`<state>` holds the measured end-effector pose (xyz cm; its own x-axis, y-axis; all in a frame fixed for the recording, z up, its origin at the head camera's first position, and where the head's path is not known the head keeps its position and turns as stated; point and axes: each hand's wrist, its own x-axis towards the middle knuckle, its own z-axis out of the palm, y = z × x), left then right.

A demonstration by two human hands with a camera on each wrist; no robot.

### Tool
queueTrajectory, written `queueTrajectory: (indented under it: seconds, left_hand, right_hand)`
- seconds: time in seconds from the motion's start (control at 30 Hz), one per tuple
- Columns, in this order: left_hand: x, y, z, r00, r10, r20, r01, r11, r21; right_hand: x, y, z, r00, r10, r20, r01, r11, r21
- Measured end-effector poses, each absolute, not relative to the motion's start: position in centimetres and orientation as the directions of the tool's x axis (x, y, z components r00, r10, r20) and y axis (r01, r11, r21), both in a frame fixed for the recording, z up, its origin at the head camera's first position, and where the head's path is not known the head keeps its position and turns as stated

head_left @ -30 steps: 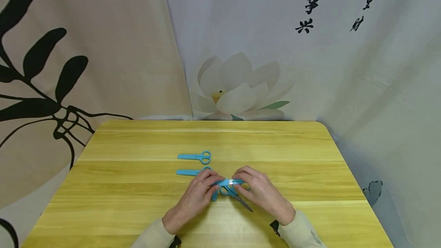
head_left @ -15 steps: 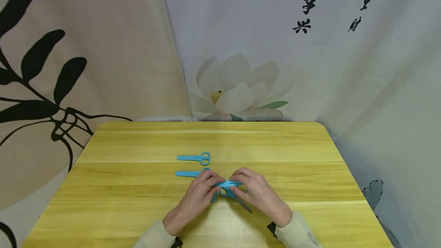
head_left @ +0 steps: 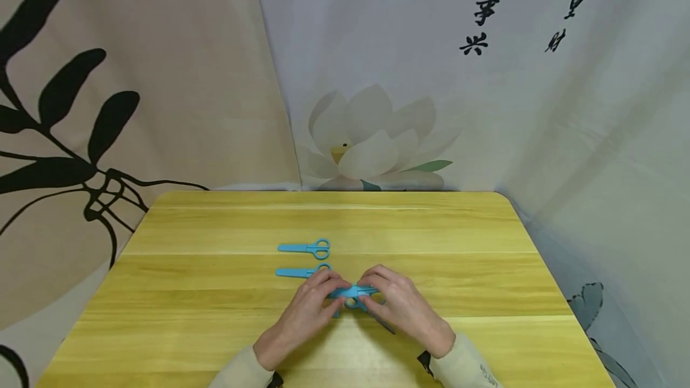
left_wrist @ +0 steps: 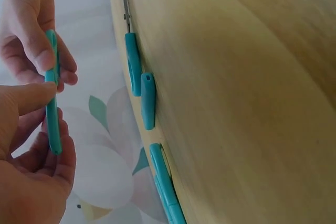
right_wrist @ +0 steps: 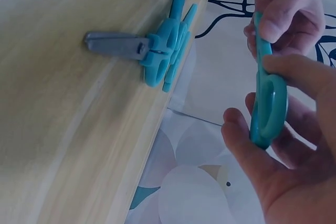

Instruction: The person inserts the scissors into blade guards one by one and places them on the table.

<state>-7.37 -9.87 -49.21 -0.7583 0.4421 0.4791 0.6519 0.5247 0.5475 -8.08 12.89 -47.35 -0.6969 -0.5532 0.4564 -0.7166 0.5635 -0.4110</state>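
My left hand (head_left: 308, 303) pinches the blue blade cover (left_wrist: 52, 124) of a pair of blue scissors (right_wrist: 270, 103), held above the table. My right hand (head_left: 409, 305) grips the same scissors by their handle loops. No bare blade shows between cover and handles. Below them on the table lies a second pair of scissors (right_wrist: 157, 51) with its grey blades (right_wrist: 116, 44) bare, partly hidden by my right hand in the head view. Beside its handles rests a loose blue blade cover (left_wrist: 148, 103), mostly hidden by my left hand in the head view.
Two covered blue scissors lie in parallel farther back: the far pair (head_left: 304, 248) and the nearer pair (head_left: 296, 272), whose handles are partly behind my left hand. The wooden table (head_left: 463, 238) ends at a patterned cloth backdrop (head_left: 377, 47).
The strip of silver blade seen a second ago between cover and handles has gone under the cover. My right hand has shifted slightly left, toward my left hand.
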Motion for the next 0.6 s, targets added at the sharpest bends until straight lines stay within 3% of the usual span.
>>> queueTrajectory:
  seconds: [0.37, 0.6]
  left_hand:
    - [-7.1, -10.4, -49.1, -0.764, 0.46, 0.454, 0.646, 0.547, 0.532]
    - [-6.8, -12.3, -49.1, -0.793, 0.47, 0.388, 0.608, 0.571, 0.552]
  right_hand:
    - [-7.8, 12.4, -47.4, -0.715, -0.563, 0.415, -0.699, 0.574, -0.427]
    - [-7.5, 13.0, -47.0, -0.782, -0.552, 0.291, -0.615, 0.604, -0.508]
